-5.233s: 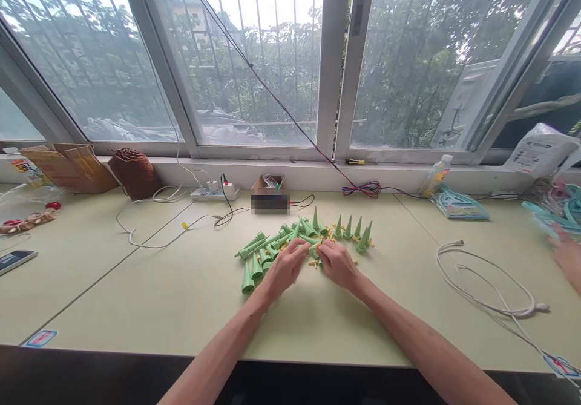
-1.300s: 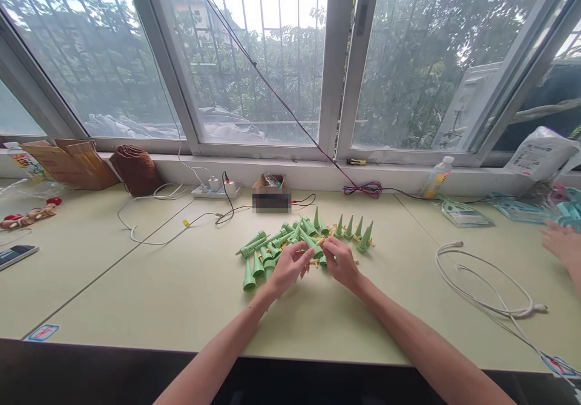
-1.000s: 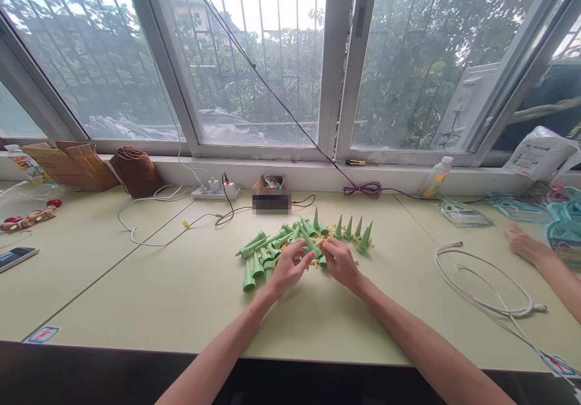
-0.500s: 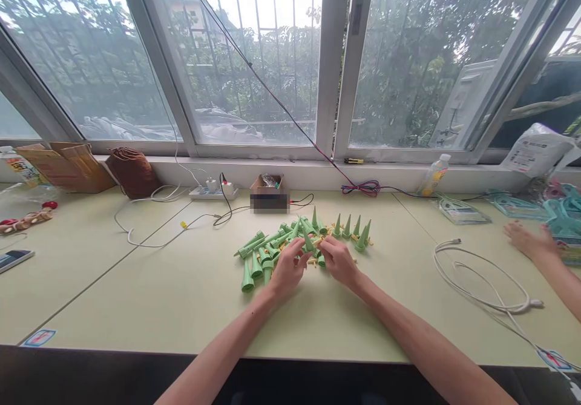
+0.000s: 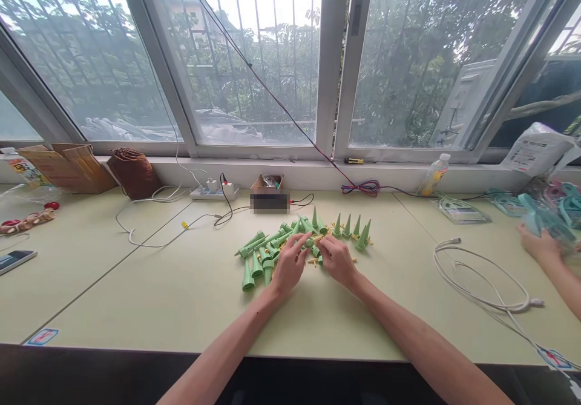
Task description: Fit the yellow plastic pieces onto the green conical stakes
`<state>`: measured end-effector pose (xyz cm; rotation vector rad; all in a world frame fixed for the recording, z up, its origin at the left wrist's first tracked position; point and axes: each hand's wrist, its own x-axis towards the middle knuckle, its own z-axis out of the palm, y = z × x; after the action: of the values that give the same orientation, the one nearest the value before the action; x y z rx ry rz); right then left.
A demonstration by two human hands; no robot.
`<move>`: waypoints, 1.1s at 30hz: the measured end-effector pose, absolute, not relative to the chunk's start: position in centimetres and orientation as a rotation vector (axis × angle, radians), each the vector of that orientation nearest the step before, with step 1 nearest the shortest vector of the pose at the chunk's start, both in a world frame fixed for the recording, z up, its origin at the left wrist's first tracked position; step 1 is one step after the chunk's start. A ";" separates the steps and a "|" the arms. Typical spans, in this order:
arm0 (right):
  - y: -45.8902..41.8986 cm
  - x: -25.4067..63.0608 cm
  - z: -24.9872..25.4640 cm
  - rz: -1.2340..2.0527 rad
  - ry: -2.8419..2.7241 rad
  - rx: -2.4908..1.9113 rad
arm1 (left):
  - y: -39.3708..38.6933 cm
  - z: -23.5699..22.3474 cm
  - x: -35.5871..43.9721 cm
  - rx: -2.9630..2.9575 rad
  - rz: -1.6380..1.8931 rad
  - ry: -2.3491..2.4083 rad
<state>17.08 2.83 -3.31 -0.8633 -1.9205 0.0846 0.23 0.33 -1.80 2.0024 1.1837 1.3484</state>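
Note:
A heap of green plastic cone spikes [image 5: 267,250] lies on the pale green table [image 5: 158,290], with small yellow pieces among them. A few cones [image 5: 349,228] stand upright in a row at the heap's right. My left hand [image 5: 287,266] and my right hand [image 5: 336,260] meet over the heap's middle. Both have fingers pinched together on one green cone [image 5: 308,243] held between them, with a yellow bit at the right fingertips.
A white cable [image 5: 481,278] loops at the right. Another person's hand [image 5: 540,249] works at the far right beside teal packets [image 5: 544,217]. A power strip [image 5: 213,192], a small box [image 5: 270,196], a bottle [image 5: 433,175], a brown pouch [image 5: 134,172] and cardboard [image 5: 68,166] line the sill.
My hands stay over the heap and keep turning the green cone between the fingertips. The other person's hand at the right has shifted toward the teal packets.

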 end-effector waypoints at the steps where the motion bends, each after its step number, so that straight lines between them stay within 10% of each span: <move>1: 2.9 17.1 -3.2 0.091 -1.908 -0.870 | 0.3 -1.7 0.4 1.958 1.356 1.174; 33: 2.4 17.2 -2.4 0.185 -1.911 -0.807 | -0.2 0.9 0.6 0.956 0.992 0.738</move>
<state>17.24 2.36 -2.37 -0.8066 -1.9107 0.1855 0.64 -0.18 0.87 0.9557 0.7379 0.9921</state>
